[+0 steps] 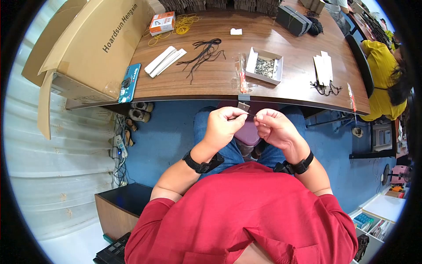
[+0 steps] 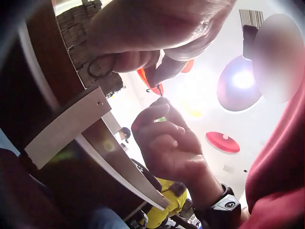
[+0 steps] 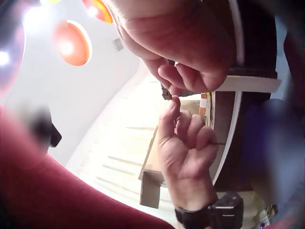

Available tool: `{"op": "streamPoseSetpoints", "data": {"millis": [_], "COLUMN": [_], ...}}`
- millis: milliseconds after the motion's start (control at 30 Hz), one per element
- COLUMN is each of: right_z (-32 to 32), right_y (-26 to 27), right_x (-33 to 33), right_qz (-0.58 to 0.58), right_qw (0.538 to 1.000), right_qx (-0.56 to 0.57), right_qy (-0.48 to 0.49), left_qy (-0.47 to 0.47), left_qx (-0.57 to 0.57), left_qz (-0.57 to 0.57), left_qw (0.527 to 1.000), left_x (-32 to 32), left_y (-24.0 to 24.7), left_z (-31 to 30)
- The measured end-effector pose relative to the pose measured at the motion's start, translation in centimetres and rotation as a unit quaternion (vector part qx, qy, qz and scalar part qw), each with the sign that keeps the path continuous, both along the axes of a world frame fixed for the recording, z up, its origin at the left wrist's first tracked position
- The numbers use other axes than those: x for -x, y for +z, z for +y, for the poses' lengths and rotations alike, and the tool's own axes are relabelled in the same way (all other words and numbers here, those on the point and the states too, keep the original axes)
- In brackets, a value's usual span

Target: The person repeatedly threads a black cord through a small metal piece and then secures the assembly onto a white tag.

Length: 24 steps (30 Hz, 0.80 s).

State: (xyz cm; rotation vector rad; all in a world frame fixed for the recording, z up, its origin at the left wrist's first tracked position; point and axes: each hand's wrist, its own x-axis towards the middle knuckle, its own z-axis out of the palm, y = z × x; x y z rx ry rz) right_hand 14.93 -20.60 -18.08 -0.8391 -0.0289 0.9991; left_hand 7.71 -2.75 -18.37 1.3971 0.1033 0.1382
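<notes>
Both hands meet in front of the table edge, fingertips close together. Between them runs a short, thin black cord (image 1: 251, 115). My left hand (image 1: 223, 126) pinches one end between thumb and forefinger, and my right hand (image 1: 278, 127) pinches the other, its remaining fingers curled. In the left wrist view, a dark loop (image 2: 101, 66) shows beside the left hand's fingers, and a small dark hook-shaped tip (image 2: 153, 89) stands out near the right fingertips. A narrow card strip (image 2: 71, 126) with a small hole juts out from the table edge, just beyond the hands.
On the table (image 1: 206, 83) lie black cords (image 1: 204, 55), white strips (image 1: 165, 61), a white box (image 1: 264, 66) of small metal pieces and a red-handled tool (image 1: 242, 81). A large carton (image 1: 94, 48) stands left. A person in yellow (image 1: 382, 79) sits right.
</notes>
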Motion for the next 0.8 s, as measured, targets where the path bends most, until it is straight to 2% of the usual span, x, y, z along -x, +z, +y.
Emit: {"op": "streamPoseSetpoints", "data": {"millis": [67,133,167,233,300,367,400,433,500,567,600,700,733,767,800], "right_z": [-0.1,-0.3,-0.4,-0.6,-0.5,0.8,1.5,1.8,1.9,1.9,1.7,1.1,0.8,0.5,0.1], "right_y": [-0.5,0.3,0.9,1.7,1.8,4.0,3.4,3.2,3.0,3.0,3.0,1.9,1.8,1.9,1.6], "right_x": [-0.1,0.0,0.1,-0.2,-0.2,0.8,0.5,0.1,0.3,0.4,0.4,0.3,0.3,0.7,0.9], "right_qz": [0.024,-0.105,-0.169,-0.308,-0.470,-0.605,-0.682,-0.761,-0.784,-0.790,-0.793,-0.761,-0.737,-0.673,-0.658], "right_qw": [0.999,0.990,0.974,0.929,0.851,0.756,0.694,0.611,0.564,0.551,0.545,0.576,0.595,0.651,0.660], "right_qx": [-0.023,0.093,0.150,0.188,0.199,0.230,0.196,0.186,0.230,0.239,0.245,0.250,0.261,0.302,0.319], "right_qy": [0.016,-0.016,-0.031,-0.088,-0.127,-0.097,-0.122,-0.116,-0.121,-0.120,-0.119,-0.166,-0.186,-0.181,-0.174], "left_qy": [0.000,0.000,0.002,-0.005,-0.013,-0.025,-0.028,-0.030,-0.046,-0.072,-0.079,-0.085,-0.076,-0.068,-0.048], "left_qx": [0.024,0.009,0.003,-0.007,-0.016,-0.024,-0.014,-0.003,0.038,0.097,0.081,0.043,0.037,0.032,0.034], "left_qz": [-0.010,-0.006,-0.003,0.006,0.011,0.011,0.006,-0.001,0.022,0.079,0.078,0.080,0.084,0.089,0.105], "left_qw": [1.000,1.000,1.000,1.000,1.000,0.999,1.000,1.000,0.998,0.989,0.991,0.992,0.993,0.993,0.993], "left_x": [-0.1,-0.3,-0.3,-0.3,-0.3,-0.4,-0.5,-0.6,-0.5,0.0,0.0,0.0,0.0,0.0,0.1], "left_y": [-0.3,-0.2,-0.1,0.2,0.1,-0.2,-0.1,-0.1,0.3,1.5,1.4,0.3,0.1,-0.2,-0.4], "left_z": [-0.1,0.4,0.7,0.9,0.9,0.7,0.6,0.4,0.5,1.1,1.2,1.8,2.5,3.2,3.9]}}
